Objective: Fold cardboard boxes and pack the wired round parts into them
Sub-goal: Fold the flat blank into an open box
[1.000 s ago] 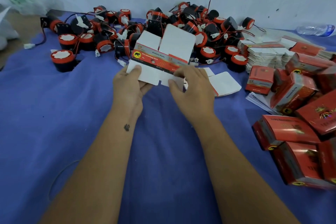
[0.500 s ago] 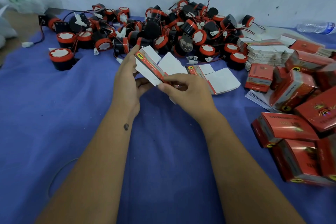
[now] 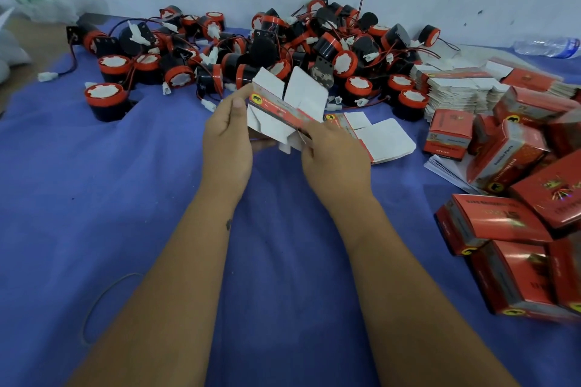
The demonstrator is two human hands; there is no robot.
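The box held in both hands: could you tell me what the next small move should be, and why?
Probably tuck the lower white flaps shut to form a bottom. The box is held by the left hand and right hand with flaps splayed at both ends, and no round part is in it.

Two bare arms, no sleeves.
The left arm (image 3: 176, 276) has one small dark mark (image 3: 229, 224) just below the wrist; the right arm (image 3: 393, 276) is plain.
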